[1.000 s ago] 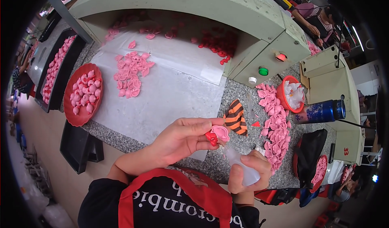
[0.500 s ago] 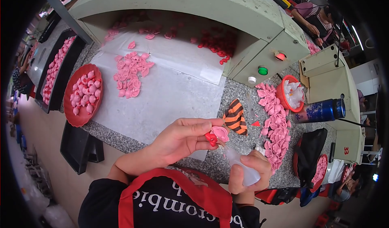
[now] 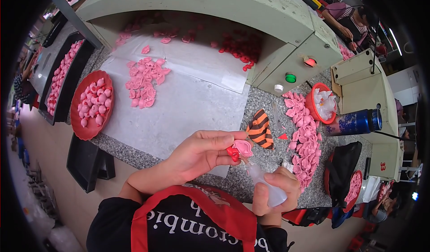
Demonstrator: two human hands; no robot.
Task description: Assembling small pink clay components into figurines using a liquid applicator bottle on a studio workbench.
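Observation:
Between the thumb and fingers of my left hand (image 3: 201,151) are a pink shell-shaped piece (image 3: 243,147) and a small red bow-like piece (image 3: 233,153), held close together. My right hand (image 3: 278,190) is wrapped round a translucent white squeeze bottle (image 3: 268,187). The bottle's thin nozzle points up and left, its tip at or very near the two pieces; whether it touches cannot be made out. Just beyond my left fingertips lies an orange-and-black striped cloth (image 3: 260,129). A long heap of pink pieces (image 3: 306,140) runs along the counter right of my hands.
A red dish of pink round pieces (image 3: 92,103) stands at left. More pink pieces (image 3: 145,82) lie on white paper (image 3: 192,104). Behind is a grey box with a green button (image 3: 290,78). At right are a red basket (image 3: 313,104), a blue bottle (image 3: 354,123) and a black bag (image 3: 342,171).
The squeeze bottle and my right hand have shifted very slightly, the nozzle edging toward the pieces. My left hand holds its place.

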